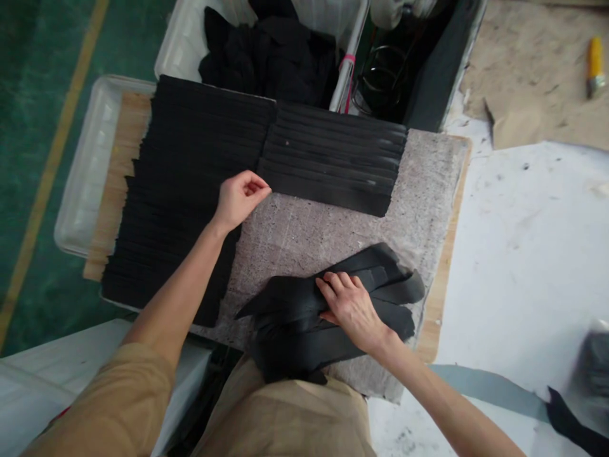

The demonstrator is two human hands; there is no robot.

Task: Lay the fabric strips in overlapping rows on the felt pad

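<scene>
My left hand (242,198) is closed in a pinch at the lower left corner of a block of black strips (333,155) laid side by side. Whatever its fingertips hold, if anything, is hidden. A wider block of overlapping black strips (190,146) lies under and beyond my left wrist. Nearer my body, a loose pile of black, leather-like strips (295,333) rests on the grey fabric-covered board (299,235). My right hand (349,308) lies over that pile, its fingers curled on a strip with the thumb tucked below.
Behind the board stands a white bin (183,44) with black pieces inside. A translucent tray (80,190) sits under the board's left end. To the right spreads a white work surface (518,254) with a grey strip (490,384), brown paper (533,76) and a yellow-handled tool (595,63).
</scene>
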